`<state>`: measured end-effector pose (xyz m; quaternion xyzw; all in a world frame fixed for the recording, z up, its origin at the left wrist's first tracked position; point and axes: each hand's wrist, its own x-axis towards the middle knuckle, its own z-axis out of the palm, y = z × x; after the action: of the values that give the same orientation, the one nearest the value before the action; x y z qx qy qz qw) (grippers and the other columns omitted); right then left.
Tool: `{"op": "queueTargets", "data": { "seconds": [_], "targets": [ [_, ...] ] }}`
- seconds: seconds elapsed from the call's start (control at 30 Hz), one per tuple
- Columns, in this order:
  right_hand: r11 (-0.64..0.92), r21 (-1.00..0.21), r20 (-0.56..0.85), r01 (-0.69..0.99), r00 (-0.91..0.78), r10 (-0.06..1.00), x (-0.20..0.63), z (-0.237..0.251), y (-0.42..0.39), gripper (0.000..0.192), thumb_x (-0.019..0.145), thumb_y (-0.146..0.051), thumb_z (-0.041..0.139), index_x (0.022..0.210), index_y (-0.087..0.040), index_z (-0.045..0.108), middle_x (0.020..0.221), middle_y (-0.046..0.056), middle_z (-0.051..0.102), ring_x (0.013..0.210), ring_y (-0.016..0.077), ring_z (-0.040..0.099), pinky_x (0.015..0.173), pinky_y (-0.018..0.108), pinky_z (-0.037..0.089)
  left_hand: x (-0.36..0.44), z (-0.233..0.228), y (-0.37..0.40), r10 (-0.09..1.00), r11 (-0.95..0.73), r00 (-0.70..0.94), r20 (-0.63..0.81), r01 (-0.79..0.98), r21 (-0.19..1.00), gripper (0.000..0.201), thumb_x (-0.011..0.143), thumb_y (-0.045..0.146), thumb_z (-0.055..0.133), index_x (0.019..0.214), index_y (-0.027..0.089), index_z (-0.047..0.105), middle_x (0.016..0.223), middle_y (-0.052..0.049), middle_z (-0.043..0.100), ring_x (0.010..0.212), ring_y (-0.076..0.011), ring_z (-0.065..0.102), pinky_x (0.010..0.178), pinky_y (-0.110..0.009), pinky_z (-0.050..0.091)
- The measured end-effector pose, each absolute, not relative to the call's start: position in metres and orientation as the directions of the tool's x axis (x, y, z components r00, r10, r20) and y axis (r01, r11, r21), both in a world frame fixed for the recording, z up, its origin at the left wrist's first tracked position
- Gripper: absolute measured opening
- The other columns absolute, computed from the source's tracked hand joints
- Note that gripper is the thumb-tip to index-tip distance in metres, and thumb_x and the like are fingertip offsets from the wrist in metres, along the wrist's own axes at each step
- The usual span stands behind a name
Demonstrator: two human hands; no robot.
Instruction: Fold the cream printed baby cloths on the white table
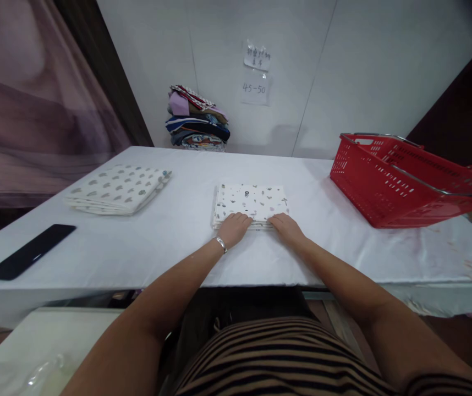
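Note:
A white folded cloth (pixel 256 201) with a small scattered print lies in the middle of the table, several layers showing along its near edge. My left hand (pixel 235 228), with a silver bracelet at the wrist, has its fingers closed on that near edge, left of centre. Toward the right corner of the same edge, my right hand (pixel 287 227) also grips the cloth, thumb side inward. The undersides of my fingers are hidden. Off to the left rests a second folded cloth (pixel 116 190), white with grey heart shapes, which neither hand touches.
A red plastic basket (pixel 384 187) with metal handles stands on the right of the white-covered table (pixel 170 242). At the left front lies a flat black board (pixel 29 252). Behind the table's far edge is a stack of folded fabrics (pixel 198 121) against the wall.

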<state>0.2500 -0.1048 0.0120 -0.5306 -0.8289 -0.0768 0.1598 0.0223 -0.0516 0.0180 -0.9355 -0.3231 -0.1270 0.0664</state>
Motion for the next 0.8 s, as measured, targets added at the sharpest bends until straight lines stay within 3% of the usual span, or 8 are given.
{"op": "queueTargets", "data": {
  "seconds": [0.37, 0.5, 0.8],
  "targets": [
    [0.46, -0.073, 0.385, 0.885, -0.401, 0.832, 0.25, 0.009, -0.109, 0.025, 0.089, -0.013, 0.044, 0.107, -0.017, 0.06, 0.105, 0.01, 0.061, 0.095, 0.0214, 0.05, 0.082, 0.033, 0.042, 0.021, 0.018, -0.056, 0.575, -0.78, 0.77, 0.277, 0.618, -0.099, 0.029, 0.086, 0.011, 0.043, 0.109, 0.022, 0.056, 0.102, -0.006, 0.06, 0.096, -0.021, 0.051, 0.08, -0.035, 0.04],
    [0.456, -0.075, 0.386, 0.887, -0.396, 0.833, 0.248, 0.008, -0.108, 0.025, 0.089, -0.013, 0.044, 0.107, -0.018, 0.061, 0.105, 0.009, 0.061, 0.095, 0.0214, 0.05, 0.082, 0.033, 0.042, 0.024, 0.019, -0.057, 0.571, -0.777, 0.752, 0.328, 0.625, -0.08, 0.032, 0.088, 0.011, 0.04, 0.116, 0.021, 0.054, 0.112, -0.007, 0.059, 0.101, -0.0208, 0.051, 0.082, -0.035, 0.04],
    [0.451, -0.087, 0.398, 0.888, -0.384, 0.833, 0.248, 0.001, -0.113, 0.033, 0.088, -0.011, 0.042, 0.114, -0.019, 0.059, 0.111, 0.009, 0.059, 0.1, 0.021, 0.05, 0.088, 0.036, 0.04, 0.027, 0.027, -0.06, 0.597, -0.77, 0.732, 0.329, 0.637, -0.02, 0.026, 0.085, 0.013, 0.045, 0.104, 0.02, 0.061, 0.101, -0.007, 0.063, 0.098, -0.0221, 0.054, 0.082, -0.037, 0.043]
  ]
}}
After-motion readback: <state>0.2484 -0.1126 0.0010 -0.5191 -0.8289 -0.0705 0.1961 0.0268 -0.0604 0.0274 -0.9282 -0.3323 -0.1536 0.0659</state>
